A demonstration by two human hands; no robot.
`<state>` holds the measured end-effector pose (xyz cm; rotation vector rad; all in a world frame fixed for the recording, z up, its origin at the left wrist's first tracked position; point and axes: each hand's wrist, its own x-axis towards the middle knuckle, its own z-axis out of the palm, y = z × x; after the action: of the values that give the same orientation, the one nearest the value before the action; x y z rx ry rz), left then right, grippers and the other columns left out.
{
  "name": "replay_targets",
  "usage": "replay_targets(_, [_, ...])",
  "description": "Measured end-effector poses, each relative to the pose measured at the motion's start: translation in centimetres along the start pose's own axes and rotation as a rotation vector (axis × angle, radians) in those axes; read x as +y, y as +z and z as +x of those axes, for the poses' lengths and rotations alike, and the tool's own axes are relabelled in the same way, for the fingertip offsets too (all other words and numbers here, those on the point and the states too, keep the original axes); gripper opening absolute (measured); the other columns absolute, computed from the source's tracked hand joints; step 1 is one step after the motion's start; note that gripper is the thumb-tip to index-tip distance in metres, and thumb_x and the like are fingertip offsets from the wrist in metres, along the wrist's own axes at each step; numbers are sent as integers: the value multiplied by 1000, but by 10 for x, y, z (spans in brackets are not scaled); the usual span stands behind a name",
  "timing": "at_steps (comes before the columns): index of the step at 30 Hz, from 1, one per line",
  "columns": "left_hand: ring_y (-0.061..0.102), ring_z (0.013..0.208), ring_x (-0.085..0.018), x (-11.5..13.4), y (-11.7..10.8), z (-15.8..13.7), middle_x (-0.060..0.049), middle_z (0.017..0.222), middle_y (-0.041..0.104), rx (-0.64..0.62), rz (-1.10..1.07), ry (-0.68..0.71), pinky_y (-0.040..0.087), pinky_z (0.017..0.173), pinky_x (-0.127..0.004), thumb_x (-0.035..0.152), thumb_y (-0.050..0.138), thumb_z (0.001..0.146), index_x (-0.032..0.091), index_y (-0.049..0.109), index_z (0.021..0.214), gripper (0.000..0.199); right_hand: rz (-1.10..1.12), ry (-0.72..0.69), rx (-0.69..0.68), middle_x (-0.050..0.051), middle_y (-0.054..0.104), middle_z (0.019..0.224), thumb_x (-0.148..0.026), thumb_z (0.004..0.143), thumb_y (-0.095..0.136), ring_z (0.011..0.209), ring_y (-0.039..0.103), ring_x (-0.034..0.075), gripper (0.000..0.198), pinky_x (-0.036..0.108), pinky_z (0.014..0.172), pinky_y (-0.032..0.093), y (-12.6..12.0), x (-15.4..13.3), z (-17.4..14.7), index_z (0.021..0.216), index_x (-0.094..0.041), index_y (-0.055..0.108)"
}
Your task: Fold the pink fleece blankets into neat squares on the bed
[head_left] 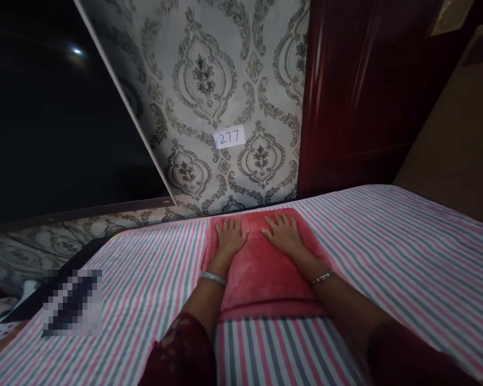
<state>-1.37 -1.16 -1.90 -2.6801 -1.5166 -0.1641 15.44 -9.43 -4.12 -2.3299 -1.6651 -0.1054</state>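
Note:
A folded plush red cloth lies flat on a striped sheet in pink, grey and white. My left hand rests palm down on the cloth's far left part, its fingers spread. On the far right part lies my right hand, also flat with fingers apart. Neither hand grasps anything. A fold line runs across the cloth near its close edge. What kind of cloth it is, such as a towel or a blanket, I cannot tell.
Behind the sheet rises a patterned wall with a paper label reading 277. A large dark screen stands at the left. At the right are a dark red door and a brown board-like panel. A pixelated patch covers something at left.

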Motion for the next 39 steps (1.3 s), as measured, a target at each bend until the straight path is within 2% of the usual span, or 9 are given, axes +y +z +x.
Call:
replay_targets(3, [30,152,-40,0,7,-1,-16,164,36,-13,3,-7,19,120,-68,54,32,103,19,40,158,66,10,1,-4,16,45,158,-55,103,38,148,34,38,63,60,118,19,9,4,-1,156,-23,45])
replay_targets(9, [32,150,-41,0,3,4,-19,160,42,-53,-23,-2,20,118,-70,54,32,102,17,46,154,65,20,5,-31,15,49,155,-56,103,35,145,37,38,62,58,118,20,5,3,3,154,-22,48])
replay_targets(16, [32,151,-37,2,5,3,-14,163,40,-40,-30,-20,21,120,-67,57,32,102,23,42,156,65,19,26,-22,15,47,157,-55,103,38,147,35,38,61,57,118,19,7,4,1,156,-24,45])
replay_targets(21, [28,153,-35,-19,-5,11,-16,162,40,-59,-41,-131,12,122,-65,62,33,99,23,49,151,67,17,21,-38,15,45,158,-55,103,38,147,35,38,62,58,118,19,6,3,1,156,-24,45])
replay_targets(23, [29,152,-37,-32,-8,13,-16,164,37,-78,-79,-246,17,120,-67,64,33,97,24,49,150,68,24,23,-43,15,45,158,-55,103,38,147,35,38,62,58,119,18,5,3,0,156,-24,44])
replay_targets(27, [44,142,-43,-46,-9,14,-16,166,33,-103,-150,-376,42,107,-63,65,28,96,26,44,154,72,62,24,-75,15,40,161,-55,103,36,150,30,37,63,59,119,16,0,0,1,158,-24,41])
replay_targets(33, [46,139,-43,-40,-8,12,-19,160,40,-42,-153,-374,43,107,-58,60,29,97,20,47,152,70,109,78,-136,11,42,161,-53,104,35,151,29,33,57,59,120,17,-14,16,18,152,-27,49])
replay_targets(36, [46,138,-44,-40,-7,14,-20,158,42,-35,-166,-368,44,105,-59,60,30,97,21,48,151,69,115,119,-122,10,39,163,-49,105,32,152,26,32,55,60,117,23,-13,31,17,151,-26,50])
replay_targets(39, [44,140,-44,-45,-5,17,-18,161,40,-47,-184,-367,42,108,-59,63,30,96,22,47,152,72,123,133,-81,9,37,164,-49,106,28,150,29,30,56,53,116,31,-9,39,10,154,-26,45])
